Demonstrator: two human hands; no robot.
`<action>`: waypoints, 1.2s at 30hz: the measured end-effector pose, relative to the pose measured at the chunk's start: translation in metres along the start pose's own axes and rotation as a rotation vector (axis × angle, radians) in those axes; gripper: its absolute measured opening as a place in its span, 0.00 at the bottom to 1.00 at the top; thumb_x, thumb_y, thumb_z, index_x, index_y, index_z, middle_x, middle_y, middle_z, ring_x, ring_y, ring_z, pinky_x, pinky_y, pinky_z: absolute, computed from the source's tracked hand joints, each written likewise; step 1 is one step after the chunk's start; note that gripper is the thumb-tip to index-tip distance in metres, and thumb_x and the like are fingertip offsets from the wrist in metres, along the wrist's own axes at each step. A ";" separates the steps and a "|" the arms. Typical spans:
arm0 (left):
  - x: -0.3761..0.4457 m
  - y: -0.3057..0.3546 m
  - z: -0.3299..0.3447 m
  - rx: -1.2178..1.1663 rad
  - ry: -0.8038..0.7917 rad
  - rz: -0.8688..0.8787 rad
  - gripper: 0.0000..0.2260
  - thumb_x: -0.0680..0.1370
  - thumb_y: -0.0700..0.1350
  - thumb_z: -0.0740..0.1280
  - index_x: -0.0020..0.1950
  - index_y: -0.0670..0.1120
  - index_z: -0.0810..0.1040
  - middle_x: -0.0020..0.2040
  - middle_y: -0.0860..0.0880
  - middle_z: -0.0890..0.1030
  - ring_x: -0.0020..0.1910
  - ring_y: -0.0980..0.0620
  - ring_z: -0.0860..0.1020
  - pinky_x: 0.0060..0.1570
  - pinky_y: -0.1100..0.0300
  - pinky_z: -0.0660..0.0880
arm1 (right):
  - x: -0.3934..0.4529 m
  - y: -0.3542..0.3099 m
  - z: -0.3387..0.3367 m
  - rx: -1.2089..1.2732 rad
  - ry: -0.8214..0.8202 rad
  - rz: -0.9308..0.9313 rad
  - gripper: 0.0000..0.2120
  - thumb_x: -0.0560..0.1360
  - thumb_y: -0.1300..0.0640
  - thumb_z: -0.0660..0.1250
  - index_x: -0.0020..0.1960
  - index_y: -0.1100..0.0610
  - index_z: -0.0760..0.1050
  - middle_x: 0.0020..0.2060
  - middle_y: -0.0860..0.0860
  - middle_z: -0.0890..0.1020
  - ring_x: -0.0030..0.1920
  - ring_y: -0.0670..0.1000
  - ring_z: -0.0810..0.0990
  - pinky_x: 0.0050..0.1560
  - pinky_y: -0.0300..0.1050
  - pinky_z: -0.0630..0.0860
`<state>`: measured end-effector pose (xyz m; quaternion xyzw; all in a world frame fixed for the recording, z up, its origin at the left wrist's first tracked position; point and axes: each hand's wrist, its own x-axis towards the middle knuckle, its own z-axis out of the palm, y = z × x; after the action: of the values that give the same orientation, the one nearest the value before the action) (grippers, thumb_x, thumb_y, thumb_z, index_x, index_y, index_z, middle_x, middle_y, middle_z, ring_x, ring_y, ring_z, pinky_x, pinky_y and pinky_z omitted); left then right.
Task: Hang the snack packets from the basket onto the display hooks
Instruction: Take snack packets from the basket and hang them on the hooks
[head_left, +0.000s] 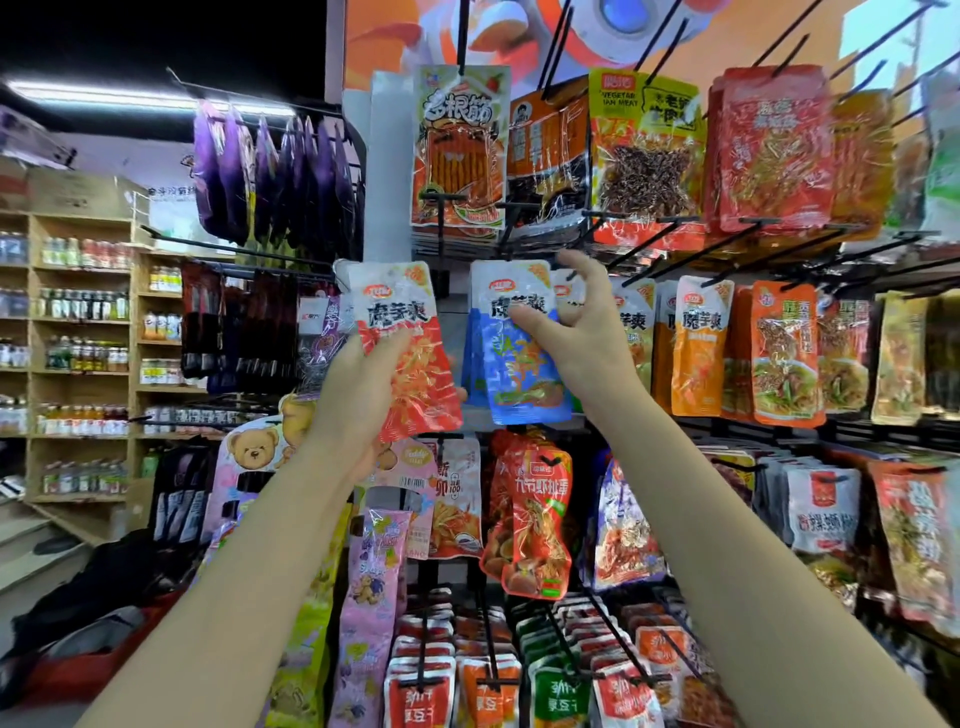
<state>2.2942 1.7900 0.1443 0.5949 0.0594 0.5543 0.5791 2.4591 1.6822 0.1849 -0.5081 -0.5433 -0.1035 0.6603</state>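
My left hand (358, 384) grips a red and white snack packet (410, 358) by its lower left side, holding it upright in front of the rack, left of the middle row of hooks. A blue and white snack packet (519, 364) hangs from a black display hook (511, 228). My right hand (576, 332) rests against this packet's upper right part, thumb on its front and the other fingers spread and curled above it. No basket shows in this view.
The display rack is crowded with hanging snack packets: orange ones (696, 353) to the right, a red bag (530, 519) below, purple bags (270, 176) upper left. Wooden shelves (83, 353) of bottles stand far left. Bare hook tips (639, 275) jut toward me.
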 end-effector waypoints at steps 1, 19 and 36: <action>-0.001 -0.001 -0.002 0.007 -0.005 0.014 0.06 0.82 0.46 0.66 0.58 0.47 0.79 0.50 0.43 0.86 0.49 0.41 0.85 0.49 0.43 0.82 | 0.000 -0.001 -0.001 -0.019 -0.006 -0.044 0.29 0.77 0.54 0.73 0.73 0.45 0.64 0.27 0.56 0.67 0.24 0.51 0.66 0.26 0.42 0.68; -0.004 -0.004 0.001 0.085 -0.040 0.029 0.05 0.80 0.43 0.69 0.47 0.44 0.82 0.41 0.48 0.87 0.41 0.50 0.86 0.44 0.52 0.82 | 0.017 -0.009 0.010 -0.078 0.001 -0.111 0.16 0.82 0.56 0.66 0.68 0.46 0.74 0.46 0.34 0.71 0.39 0.36 0.68 0.51 0.43 0.70; -0.001 0.001 0.002 0.066 -0.024 0.086 0.04 0.76 0.44 0.73 0.49 0.45 0.84 0.43 0.48 0.87 0.42 0.49 0.86 0.40 0.54 0.84 | 0.021 -0.011 0.011 -0.550 0.094 -0.217 0.16 0.82 0.52 0.65 0.49 0.63 0.83 0.45 0.52 0.72 0.45 0.46 0.67 0.42 0.36 0.61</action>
<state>2.2948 1.7876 0.1448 0.6221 0.0452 0.5692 0.5358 2.4532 1.6940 0.2072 -0.6015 -0.5150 -0.3403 0.5072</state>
